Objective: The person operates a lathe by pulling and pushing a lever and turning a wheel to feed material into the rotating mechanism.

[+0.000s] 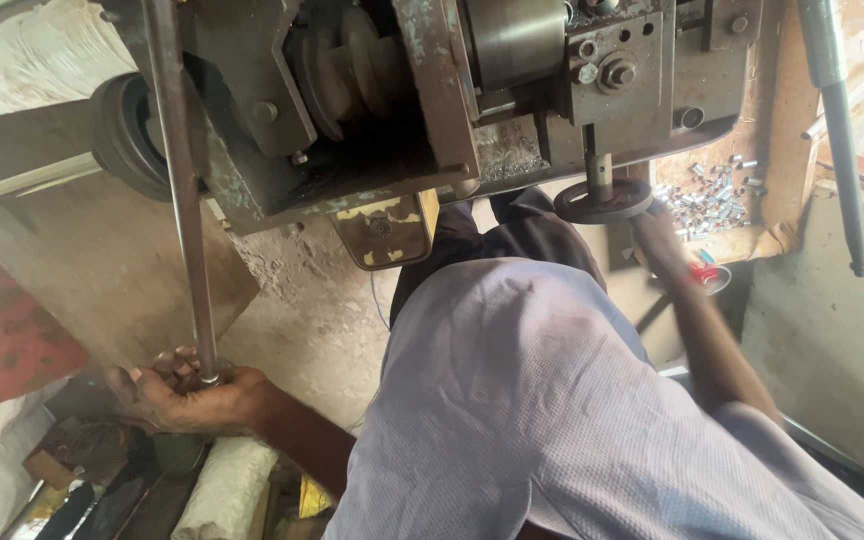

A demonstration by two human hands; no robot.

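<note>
At eight o'clock, left hand (pixel 184 395) fingers wrap the long steel rod's (pixel 180 190) lower end; toward two o'clock, blurred right hand (pixel 655 228) meets the small handwheel (pixel 604 201), grip unclear.

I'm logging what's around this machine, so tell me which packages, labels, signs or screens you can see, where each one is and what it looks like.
Plate: hangs under the machine body, rounded rectangle, worn yellow paint on dark metal.
White sack: bottom left, below the left hand, rolled woven cloth.
Yellow packet: right of the sack, only a small corner shows.
No screens or signs.
</note>
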